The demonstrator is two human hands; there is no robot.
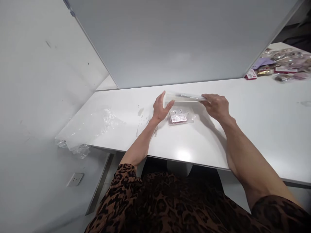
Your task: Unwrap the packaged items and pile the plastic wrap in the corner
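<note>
My left hand (pixel 160 108) and my right hand (pixel 217 105) hold the two ends of a flat clear plastic bag (pixel 184 96) a little above a white table (pixel 255 129). The left fingers pinch its left edge, the right fingers grip its right edge. Seen edge-on, the bag looks like a thin strip with a dark printed band. Just below it, between my hands, a small clear packet (pixel 180 116) with pink and white contents lies flat on the table.
Crumpled clear plastic film (pixel 85 131) hangs over the table's left end. A heap of packaged items (pixel 284 64) lies at the far right. White partition panels (pixel 170 42) close off the back and left. A wall socket (pixel 75 179) sits low on the left.
</note>
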